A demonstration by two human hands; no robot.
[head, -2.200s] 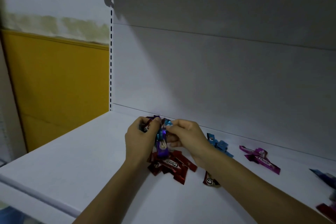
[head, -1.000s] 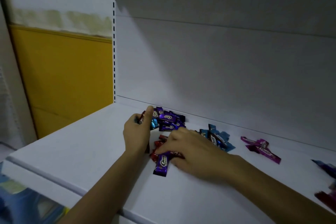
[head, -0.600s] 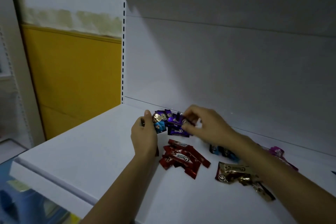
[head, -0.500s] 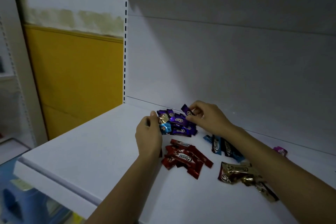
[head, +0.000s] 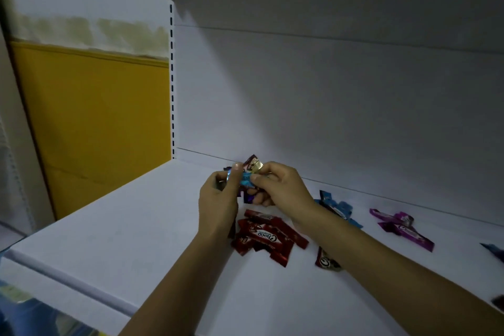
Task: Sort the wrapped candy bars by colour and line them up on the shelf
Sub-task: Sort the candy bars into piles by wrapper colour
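My left hand [head: 218, 199] and my right hand [head: 278, 185] meet above the white shelf [head: 122, 240], both gripping a mixed bunch of candy bars [head: 249, 174] with blue, purple and gold wrappers. Below the hands lies a heap of red bars [head: 266, 237]. A brown-gold bar [head: 326, 260] shows beside my right forearm. Blue bars [head: 339, 207] lie behind that forearm, partly hidden. Magenta bars [head: 401, 226] sit further right.
The shelf's white back panel [head: 327, 117] rises just behind the candy. A slotted upright [head: 171, 76] marks the left end, with a yellow wall [head: 95, 123] beyond. More bars [head: 495, 252] show at the right edge. The shelf's front edge [head: 68, 281] runs at lower left.
Both hands have lifted the purple, blue and gold bars off the shelf near the back panel and brought them together in the air. The red heap has stayed put.
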